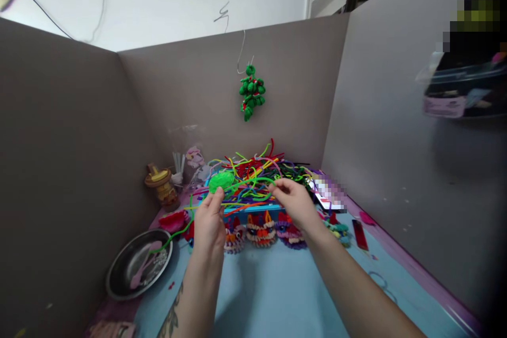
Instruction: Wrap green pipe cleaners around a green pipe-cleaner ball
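My left hand (209,224) pinches a bright green coil of pipe cleaner (222,181), held up over the table. A green pipe cleaner strand (253,184) runs from the coil to my right hand (293,200), whose fingers are closed on it. Another green tail trails down toward the metal bowl (119,269). Just behind my hands a blue tray (253,211) holds a heap of mixed-colour pipe cleaners (261,169).
A row of small finished pipe-cleaner figures (261,229) stands before the tray. A green figure (251,92) hangs on a hook at the back wall. A glue bottle (162,186) sits at the left. Grey cardboard walls enclose the blue mat (277,296).
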A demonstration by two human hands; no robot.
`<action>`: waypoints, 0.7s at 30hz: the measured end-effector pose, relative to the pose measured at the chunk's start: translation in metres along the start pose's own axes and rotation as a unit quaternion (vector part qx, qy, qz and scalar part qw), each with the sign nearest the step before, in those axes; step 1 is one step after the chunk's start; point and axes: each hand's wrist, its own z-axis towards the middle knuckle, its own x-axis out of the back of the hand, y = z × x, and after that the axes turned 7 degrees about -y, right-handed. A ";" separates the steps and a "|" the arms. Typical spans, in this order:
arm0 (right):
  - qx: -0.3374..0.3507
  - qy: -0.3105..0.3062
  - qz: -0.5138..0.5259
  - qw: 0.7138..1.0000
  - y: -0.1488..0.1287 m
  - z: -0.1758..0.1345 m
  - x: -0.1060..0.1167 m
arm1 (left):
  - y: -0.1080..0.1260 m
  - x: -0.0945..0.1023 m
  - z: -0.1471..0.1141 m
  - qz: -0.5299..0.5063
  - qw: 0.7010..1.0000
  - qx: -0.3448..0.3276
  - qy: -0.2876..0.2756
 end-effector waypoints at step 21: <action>0.092 -0.060 0.015 0.994 -0.016 -0.006 0.027 | -0.008 -0.002 -0.004 0.073 0.984 0.146 -0.066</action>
